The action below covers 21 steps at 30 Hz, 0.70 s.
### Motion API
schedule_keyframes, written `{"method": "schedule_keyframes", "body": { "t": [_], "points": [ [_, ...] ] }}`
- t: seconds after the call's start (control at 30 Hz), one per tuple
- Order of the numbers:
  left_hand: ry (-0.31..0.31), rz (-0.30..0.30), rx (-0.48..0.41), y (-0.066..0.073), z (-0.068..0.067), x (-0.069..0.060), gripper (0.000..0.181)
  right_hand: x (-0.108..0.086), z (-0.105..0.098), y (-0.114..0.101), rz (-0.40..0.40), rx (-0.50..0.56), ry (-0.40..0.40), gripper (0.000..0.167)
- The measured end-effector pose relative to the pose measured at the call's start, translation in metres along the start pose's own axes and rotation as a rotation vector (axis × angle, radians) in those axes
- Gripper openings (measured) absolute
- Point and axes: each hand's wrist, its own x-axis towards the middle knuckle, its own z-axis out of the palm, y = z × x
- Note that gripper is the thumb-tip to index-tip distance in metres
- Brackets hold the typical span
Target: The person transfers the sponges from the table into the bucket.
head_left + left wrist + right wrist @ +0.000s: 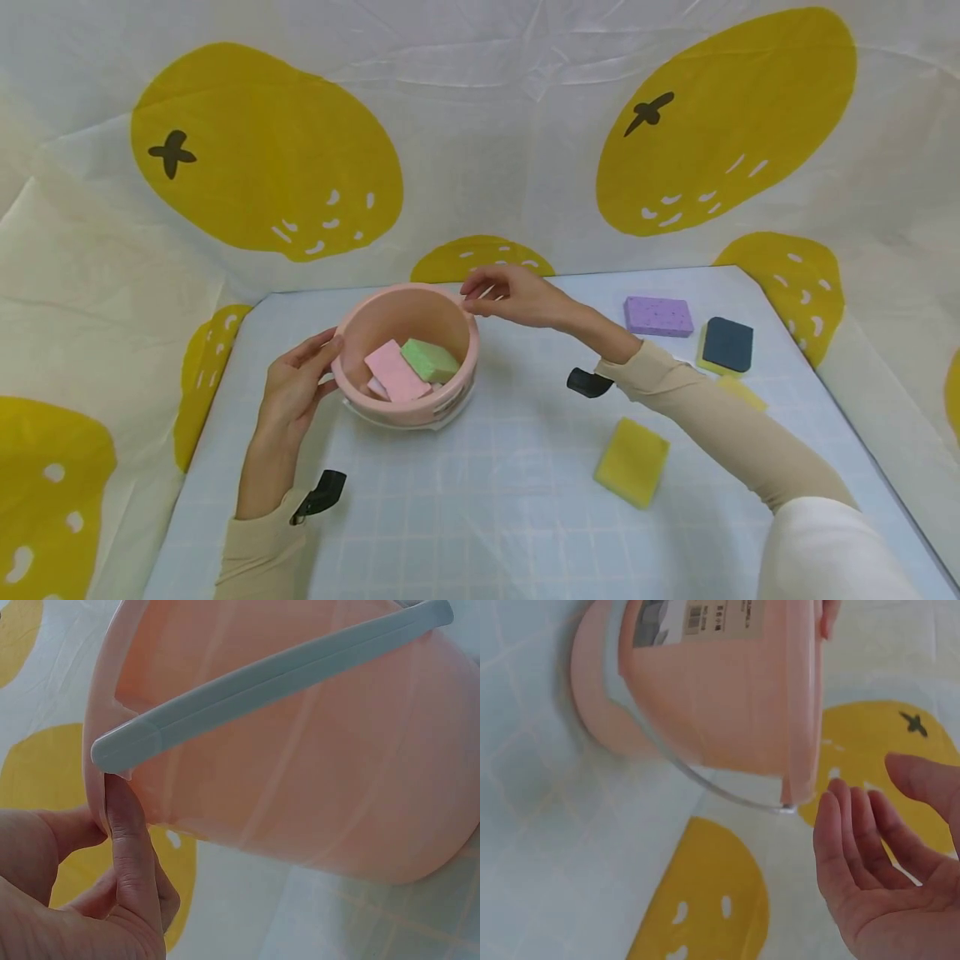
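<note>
A pink bucket (408, 408) stands on the table, holding a pink sponge (396, 372), a green sponge (430, 361) and a bit of something pale beneath them. My left hand (296, 387) pinches the bucket's rim at its left side; in the left wrist view, a finger of the left hand (131, 877) lies under the rim beside the grey handle (285, 675). At the opposite side is my right hand (517, 296), its fingers loosely bent near the rim. The right wrist view shows that right hand (885, 877) with nothing in it, apart from the bucket (720, 712).
A yellow sponge (632, 462) lies right of the bucket. Farther right are a purple sponge (658, 317), a dark-topped sponge (727, 344) and another yellow piece (742, 392), partly behind the right sleeve. A patterned sheet (495, 167) rises behind the table (450, 517).
</note>
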Motion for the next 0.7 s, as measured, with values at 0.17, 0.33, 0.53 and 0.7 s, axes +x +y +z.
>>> {"method": "schedule_keyframes", "body": {
  "t": [0.17,0.33,0.53,0.7],
  "points": [
    [0.01,-0.005,0.003,0.0,0.001,0.0,0.067,-0.01,-0.008,0.006,0.016,0.01,0.021,0.028],
    [0.015,0.001,-0.005,-0.001,0.0,0.001,0.066,-0.02,-0.014,0.014,0.029,0.022,0.034,0.027],
    [-0.04,0.043,-0.047,-0.003,-0.002,0.0,0.063,-0.036,-0.022,0.025,0.055,0.043,0.052,0.026],
    [-0.052,0.049,-0.056,-0.004,-0.003,-0.001,0.063,-0.05,-0.027,0.034,0.07,0.033,0.059,0.026]
  ]
}}
